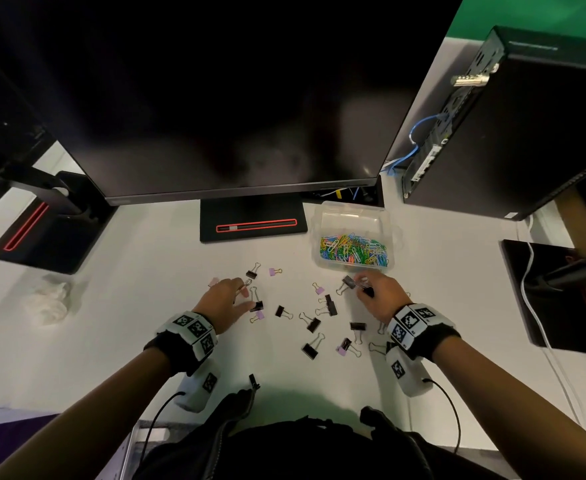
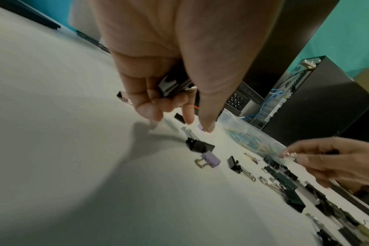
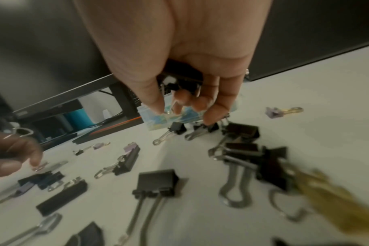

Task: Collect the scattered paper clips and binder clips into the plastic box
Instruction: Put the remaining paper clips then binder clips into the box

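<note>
A clear plastic box [image 1: 353, 216] holding coloured paper clips [image 1: 353, 249] stands behind the right hand. Black and purple binder clips lie scattered on the white desk, such as a black one [image 1: 310, 349] and a purple one [image 1: 273, 271]. My left hand [image 1: 246, 296] grips a black binder clip [image 2: 173, 84] in its curled fingers, and its thumb and forefinger reach down over a purple clip [image 2: 200, 129]. My right hand [image 1: 362, 285] holds black binder clips [image 3: 179, 79] against its palm just in front of the box [image 3: 150, 118], fingertips pinching a wire handle.
A large dark monitor [image 1: 232, 98] on a black base [image 1: 253, 226] stands behind the clips. A computer tower [image 1: 509, 133] is at the back right. A crumpled tissue [image 1: 51, 299] lies at the left, a second stand base [image 1: 52, 230] behind it, and a black device with a white cable [image 1: 533, 306] at the right.
</note>
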Motion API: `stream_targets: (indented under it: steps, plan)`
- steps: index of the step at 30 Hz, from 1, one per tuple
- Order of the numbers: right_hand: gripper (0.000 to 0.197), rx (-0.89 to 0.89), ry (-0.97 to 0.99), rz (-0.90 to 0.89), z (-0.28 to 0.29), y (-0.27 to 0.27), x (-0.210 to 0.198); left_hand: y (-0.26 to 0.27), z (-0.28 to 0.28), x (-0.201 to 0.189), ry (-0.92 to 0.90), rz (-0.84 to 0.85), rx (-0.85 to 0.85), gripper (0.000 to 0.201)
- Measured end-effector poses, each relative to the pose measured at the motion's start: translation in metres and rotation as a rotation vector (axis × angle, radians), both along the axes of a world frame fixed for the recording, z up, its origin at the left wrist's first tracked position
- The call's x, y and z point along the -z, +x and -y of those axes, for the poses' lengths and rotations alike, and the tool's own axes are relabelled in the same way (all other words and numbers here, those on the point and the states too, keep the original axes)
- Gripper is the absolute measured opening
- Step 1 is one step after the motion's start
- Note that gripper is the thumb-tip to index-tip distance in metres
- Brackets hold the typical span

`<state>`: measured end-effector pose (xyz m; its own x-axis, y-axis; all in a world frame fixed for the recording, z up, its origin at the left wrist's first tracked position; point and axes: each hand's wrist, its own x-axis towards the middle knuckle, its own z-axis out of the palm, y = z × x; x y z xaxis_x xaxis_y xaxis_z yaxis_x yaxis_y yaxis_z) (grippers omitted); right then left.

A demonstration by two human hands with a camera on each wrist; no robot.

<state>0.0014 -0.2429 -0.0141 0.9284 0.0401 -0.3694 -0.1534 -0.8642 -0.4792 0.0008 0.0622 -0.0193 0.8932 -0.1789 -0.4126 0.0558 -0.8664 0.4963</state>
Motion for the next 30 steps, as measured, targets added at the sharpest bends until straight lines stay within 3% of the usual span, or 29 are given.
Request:
stream_targets:
  steps: [5, 11, 16, 19, 25, 30]
  plan:
    - [0.024, -0.118, -0.06, 0.057, -0.017, 0.015, 0.003, 0.002, 0.008, 0.011, 0.088, -0.069, 0.015, 0.051]
    - [0.013, -0.159, -0.105, 0.06, -0.018, 0.026, 0.002, 0.001, 0.019, 0.017, 0.174, -0.062, 0.038, 0.074]
    - [0.046, -0.264, -0.272, -0.016, -0.015, 0.026, 0.006, -0.004, 0.03, 0.02, 0.21, -0.038, 0.021, 0.078]
    - [0.048, -0.3, -0.318, -0.017, -0.016, 0.026, 0.011, -0.005, 0.032, 0.019, 0.253, -0.026, 0.07, 0.069]
    - [0.025, -0.278, -0.325, -0.004, -0.015, 0.025, 0.012, -0.01, 0.034, 0.021, 0.216, -0.003, 0.166, 0.042]
    - [0.03, -0.231, -0.263, -0.074, -0.014, 0.022, 0.007, -0.014, 0.037, 0.019, 0.266, 0.011, 0.215, 0.029]
